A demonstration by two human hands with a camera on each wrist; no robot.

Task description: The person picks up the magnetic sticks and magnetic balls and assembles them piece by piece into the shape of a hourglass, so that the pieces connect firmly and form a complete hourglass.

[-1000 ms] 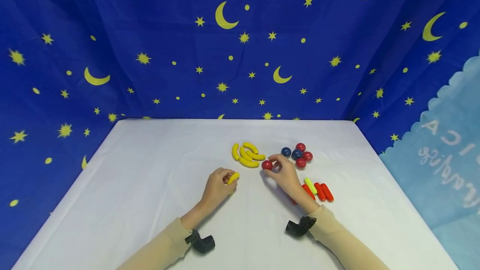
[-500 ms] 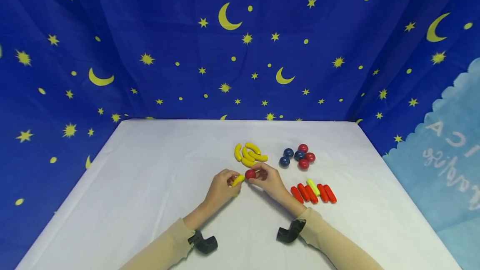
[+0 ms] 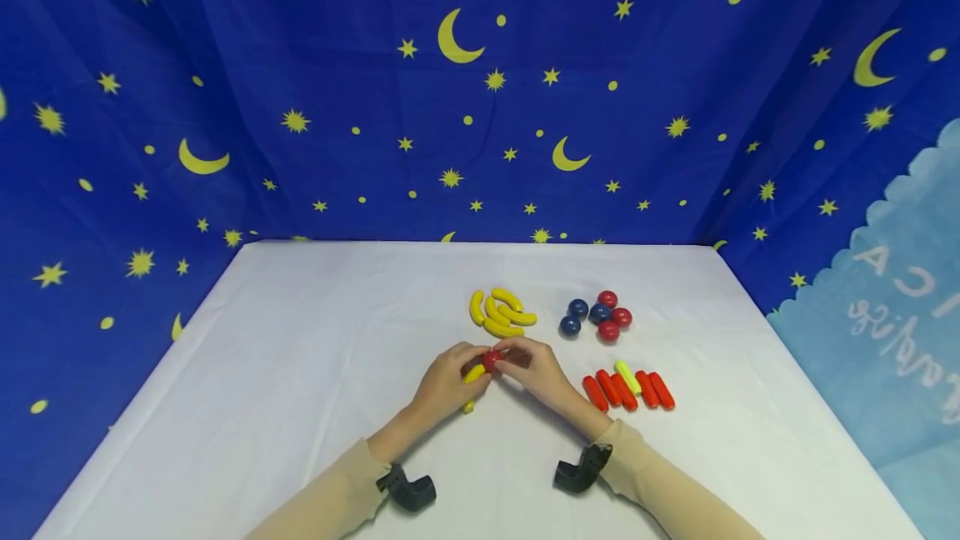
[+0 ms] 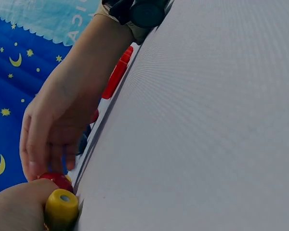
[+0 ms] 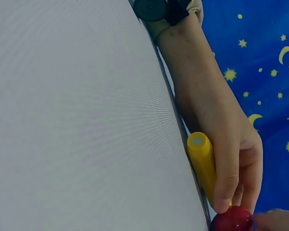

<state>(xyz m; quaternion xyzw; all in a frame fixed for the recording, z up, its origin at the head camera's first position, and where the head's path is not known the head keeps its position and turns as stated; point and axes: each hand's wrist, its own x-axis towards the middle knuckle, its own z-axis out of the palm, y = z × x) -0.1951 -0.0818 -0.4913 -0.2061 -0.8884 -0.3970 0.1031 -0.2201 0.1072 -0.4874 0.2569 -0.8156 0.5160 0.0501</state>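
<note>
Both hands meet over the near half of the worktop, well in from all the edges in view. The left hand has thumb and fingers curled round a yellow banana, with its fingertips also against a red ball. The right hand pinches that ball from the other side. A yellow end shows below the left hand; whether it belongs to the same banana cannot be told from the head view.

Just beyond the hands lie five loose bananas, close together. To their right, three blue balls and three red balls sit grouped, and nearer, beside the right forearm, five red sticks and one lime stick lie side by side. Bare white cloth stretches widely left of the left hand to the side edge, and more runs between the forearms. The far edge meets a starry blue curtain, well behind the groups.
</note>
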